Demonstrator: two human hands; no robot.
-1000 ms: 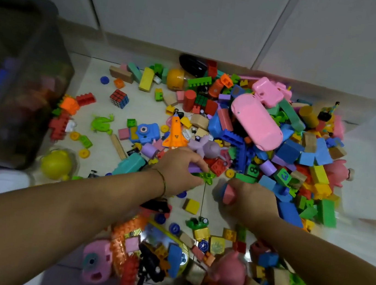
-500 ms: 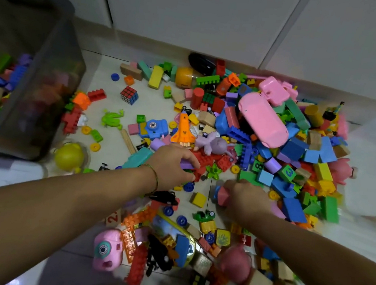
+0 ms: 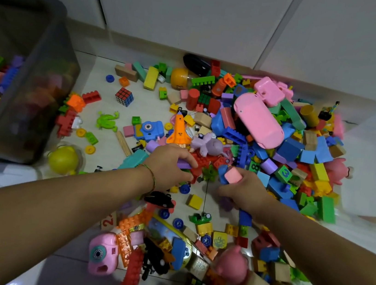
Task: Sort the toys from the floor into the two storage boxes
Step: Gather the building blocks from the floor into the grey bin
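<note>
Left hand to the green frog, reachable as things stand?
Probably yes: the green frog lies by itself on open floor, left of the left hand, with nothing on top. But that hand holds a purple block, so its grip is occupied.

a home, most likely a child's play corner. a pale glossy tiled floor (image 3: 146,106) spreads around the fingers (image 3: 188,160), buried to their right under a heap of bright plastic building bricks and bare wooden blocks (image 3: 287,149). just beyond the fingers lie an orange toy space shuttle (image 3: 180,131) and a big pink plastic toy car (image 3: 257,120). left of them are a small twisty colour cube (image 3: 124,96) and a green rubber frog (image 3: 108,120). far left stands a smoky translucent plastic storage box (image 3: 44,88) with bricks inside. well beyond, plain white panels (image 3: 188,9), like cupboard doors, rise from a pale skirting (image 3: 148,42).
</note>
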